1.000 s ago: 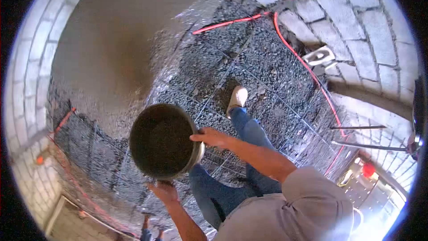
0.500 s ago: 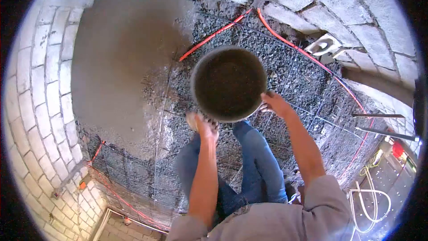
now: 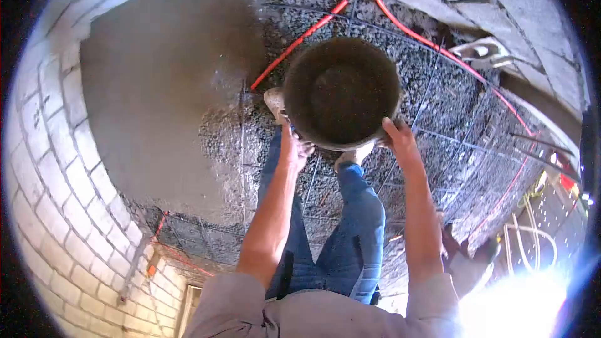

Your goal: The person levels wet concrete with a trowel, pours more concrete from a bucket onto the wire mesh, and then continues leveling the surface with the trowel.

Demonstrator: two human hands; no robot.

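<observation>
Head camera: my left hand (image 3: 294,150) and right hand (image 3: 397,141) each clasp the near rim of the bucket (image 3: 341,91), out over the steel mesh (image 3: 447,119). Matched grips on both sides should, I judge, steady it.

Both arms out front, near straight, bare forearms roughly parallel. Left hand (image 3: 294,149) raised, fingers curled tight in grip. Right hand (image 3: 398,141) level with it, well apart, palm turned inward, fingers wrapped. Grey sleeves cover upper arms.
</observation>
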